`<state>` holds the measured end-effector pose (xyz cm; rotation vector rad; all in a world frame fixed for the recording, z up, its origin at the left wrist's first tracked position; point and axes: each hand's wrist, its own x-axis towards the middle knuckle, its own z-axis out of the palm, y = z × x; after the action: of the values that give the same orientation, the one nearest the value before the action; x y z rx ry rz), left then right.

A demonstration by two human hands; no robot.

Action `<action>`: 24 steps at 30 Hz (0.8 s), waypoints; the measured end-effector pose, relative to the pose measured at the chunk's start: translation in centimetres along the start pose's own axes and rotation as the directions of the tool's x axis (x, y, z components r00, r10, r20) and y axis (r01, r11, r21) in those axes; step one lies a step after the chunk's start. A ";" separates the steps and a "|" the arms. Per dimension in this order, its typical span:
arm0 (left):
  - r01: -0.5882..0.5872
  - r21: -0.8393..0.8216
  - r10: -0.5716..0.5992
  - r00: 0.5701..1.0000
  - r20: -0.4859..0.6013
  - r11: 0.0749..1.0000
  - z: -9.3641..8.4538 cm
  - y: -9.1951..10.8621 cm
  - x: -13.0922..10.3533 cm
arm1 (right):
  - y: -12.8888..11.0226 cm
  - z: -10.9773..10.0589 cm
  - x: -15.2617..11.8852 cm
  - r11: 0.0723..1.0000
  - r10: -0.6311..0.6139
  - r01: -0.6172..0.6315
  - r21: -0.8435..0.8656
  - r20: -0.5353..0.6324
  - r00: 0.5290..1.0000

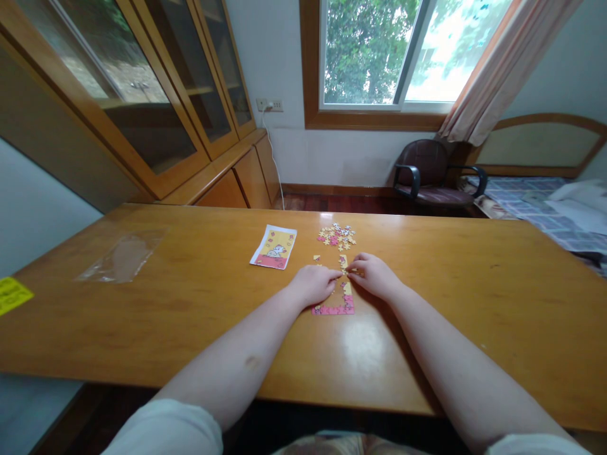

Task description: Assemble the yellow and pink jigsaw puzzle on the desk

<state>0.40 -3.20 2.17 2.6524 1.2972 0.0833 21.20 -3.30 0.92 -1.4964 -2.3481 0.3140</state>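
Midway between the near and far edges of the wooden surface (213, 246), a puzzle border (334, 310) is laid, and the extended index finger of the left hand (310, 284) is placed at a small yellow piece (344, 273) along its right side. The right hand (375, 276) is held just beside that piece, fingers bent; whether it is pinched cannot be told. Loose pieces (334, 240) are heaped near the far edge, right of a picture card (274, 248).

On a wooden table (497, 272): jigsaw pieces (334, 241), partial border (334, 310), picture card (275, 248), plastic bag (126, 258).
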 end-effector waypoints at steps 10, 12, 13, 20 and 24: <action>0.041 0.007 -0.041 0.999 0.001 0.999 -0.2 0.1 0.0 | -0.2 -0.1 0.1 0.999 0.037 -0.037 -0.026 -0.013 0.999; 0.037 0.004 -0.037 0.999 0.005 0.999 -0.2 0.1 0.0 | -0.3 -0.1 0.1 0.999 0.043 -0.043 -0.030 -0.003 0.999; 0.033 0.004 -0.033 0.999 0.006 0.999 -0.1 0.1 0.0 | -0.4 -0.1 0.1 0.998 0.048 -0.048 -0.032 0.000 0.999; 0.013 0.029 -0.013 1.000 -0.003 1.000 0.1 0.0 0.0 | -0.5 0.2 0.3 0.996 0.087 -0.087 -0.031 0.002 0.996; -0.007 0.041 0.007 1.000 -0.008 0.999 0.1 -0.1 0.1 | -0.5 0.3 0.3 0.994 0.103 -0.103 -0.025 -0.003 0.995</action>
<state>0.44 -3.10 2.02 2.6934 1.3061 0.0702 20.52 -3.26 0.89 -1.6322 -2.2857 0.3097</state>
